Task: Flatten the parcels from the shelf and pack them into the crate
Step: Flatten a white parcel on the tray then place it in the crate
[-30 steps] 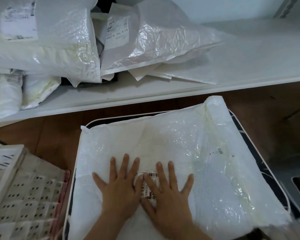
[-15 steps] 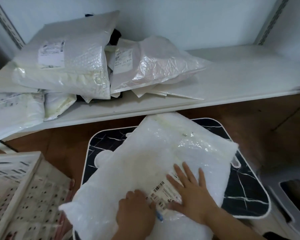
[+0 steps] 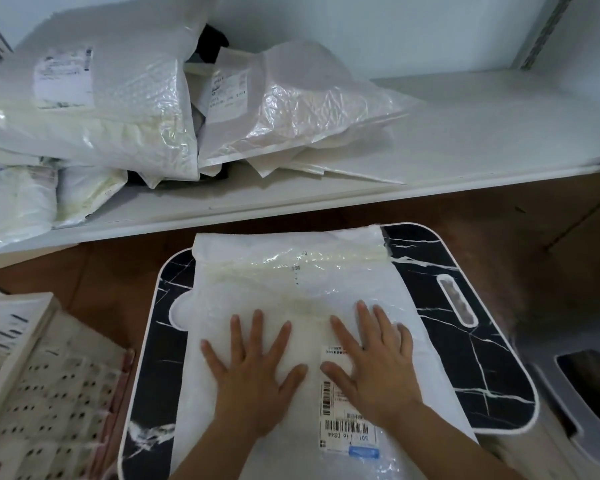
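White parcel [image 3: 291,282] lies under flat left hand [image 3: 253,379] and right hand [image 3: 378,368].

Both hands are down flat, palms down, fingers spread wide and straight, nothing curled. The left hand [image 3: 253,372] sits a bit lower in the head view, its thumb pointing in toward the right hand [image 3: 373,363], whose thumb points back at it, the two nearly meeting. Bare forearms come up from the bottom edge, angling inward.

Single head view looks steeply down, close above the hands [image 3: 312,368].
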Motion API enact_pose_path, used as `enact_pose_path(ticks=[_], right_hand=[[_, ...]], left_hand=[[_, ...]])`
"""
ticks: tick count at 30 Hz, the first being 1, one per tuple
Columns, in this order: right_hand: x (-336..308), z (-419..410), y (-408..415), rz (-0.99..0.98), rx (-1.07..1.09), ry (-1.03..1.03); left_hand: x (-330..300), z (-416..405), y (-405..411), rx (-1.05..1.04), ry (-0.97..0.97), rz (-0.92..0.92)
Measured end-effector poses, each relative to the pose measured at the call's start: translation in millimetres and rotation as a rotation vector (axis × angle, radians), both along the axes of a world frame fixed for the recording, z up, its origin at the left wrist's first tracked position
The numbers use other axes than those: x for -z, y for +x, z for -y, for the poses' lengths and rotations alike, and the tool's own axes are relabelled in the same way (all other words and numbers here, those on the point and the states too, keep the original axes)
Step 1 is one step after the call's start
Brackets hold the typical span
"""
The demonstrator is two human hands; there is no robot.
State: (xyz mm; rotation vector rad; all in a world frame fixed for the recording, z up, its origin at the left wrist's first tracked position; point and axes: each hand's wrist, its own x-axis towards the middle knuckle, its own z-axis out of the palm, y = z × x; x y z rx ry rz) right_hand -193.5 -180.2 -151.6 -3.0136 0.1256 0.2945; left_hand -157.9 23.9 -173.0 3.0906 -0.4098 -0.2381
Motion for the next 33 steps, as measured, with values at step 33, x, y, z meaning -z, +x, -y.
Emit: enact_pose_path(ticks=[33], right_hand=[[29.0, -1.6, 142.5, 0.308, -0.059, -0.118]], left_hand=[[-5.5, 12.8, 119.5, -0.113, -0.019, 0.086]])
